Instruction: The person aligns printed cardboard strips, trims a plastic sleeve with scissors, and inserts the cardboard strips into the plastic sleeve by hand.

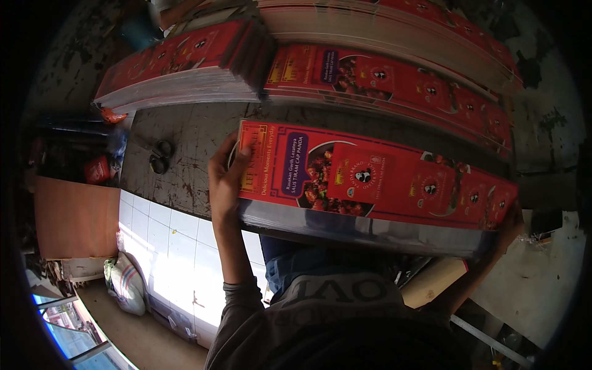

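Observation:
A thick stack of long red printed sheets (394,179) with food pictures and panda logos lies across in front of my body, at the near side of the dark worktable (191,129). My left hand (226,176) is closed on its left end, thumb on the top sheet and fingers round the far corner. At the other end, my right hand (510,227) grips the right edge; its fingers are partly hidden. The stack's glossy grey side faces me. Black-handled scissors (161,157) lie on the table left of my left hand.
Behind are more red stacks: one at the left (172,55), one in the middle (370,74) and a tall one at the back (394,28). Another person's arm (179,13) shows at the top. A white sack (127,283) sits on the lower left.

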The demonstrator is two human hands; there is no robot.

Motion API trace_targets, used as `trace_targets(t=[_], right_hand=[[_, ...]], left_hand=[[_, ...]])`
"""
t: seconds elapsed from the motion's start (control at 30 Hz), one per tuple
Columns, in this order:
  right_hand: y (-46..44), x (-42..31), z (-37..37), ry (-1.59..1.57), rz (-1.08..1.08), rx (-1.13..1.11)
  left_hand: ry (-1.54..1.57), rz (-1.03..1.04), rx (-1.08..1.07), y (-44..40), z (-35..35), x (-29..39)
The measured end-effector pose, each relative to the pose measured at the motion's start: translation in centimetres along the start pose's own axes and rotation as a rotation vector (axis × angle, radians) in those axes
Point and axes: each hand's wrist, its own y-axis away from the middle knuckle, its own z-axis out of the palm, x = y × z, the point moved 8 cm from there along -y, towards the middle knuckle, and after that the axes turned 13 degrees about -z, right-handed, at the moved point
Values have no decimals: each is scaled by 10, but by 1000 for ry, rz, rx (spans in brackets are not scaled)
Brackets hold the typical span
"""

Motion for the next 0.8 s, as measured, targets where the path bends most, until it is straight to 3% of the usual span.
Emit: trace_targets(t=[0.8], right_hand=[[2, -28, -2, -24, 18, -11]], left_hand=[[14, -66, -7, -6, -3, -8]])
